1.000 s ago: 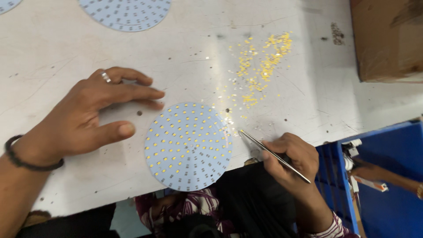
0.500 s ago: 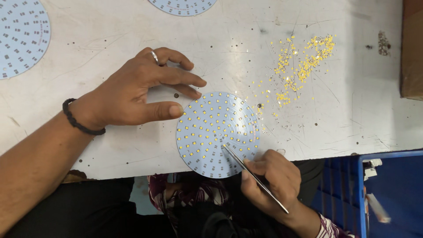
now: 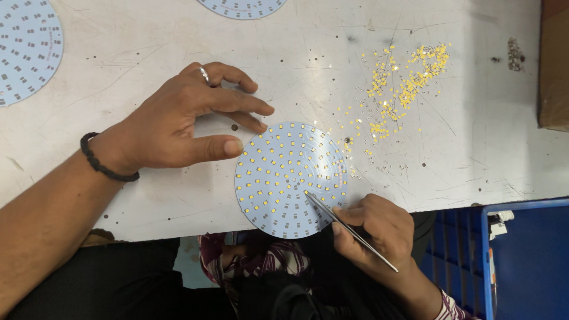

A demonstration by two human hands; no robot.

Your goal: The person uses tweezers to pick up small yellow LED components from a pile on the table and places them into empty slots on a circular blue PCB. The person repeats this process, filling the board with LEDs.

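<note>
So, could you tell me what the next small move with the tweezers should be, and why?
Probably lift the tweezers in the right hand and fetch another yellow chip from the loose pile: their tips rest on the round board, whose lower pads look unfilled.

Tweezers' tip (image 3: pixel 307 192) now nearer the round LED board's (image 3: pixel 290 178) centre than before.

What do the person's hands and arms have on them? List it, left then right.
The left hand has a silver ring on one finger and a dark beaded bracelet at the wrist; the forearm is bare. The right hand shows no ring; a striped sleeve cuff covers its wrist.
</note>
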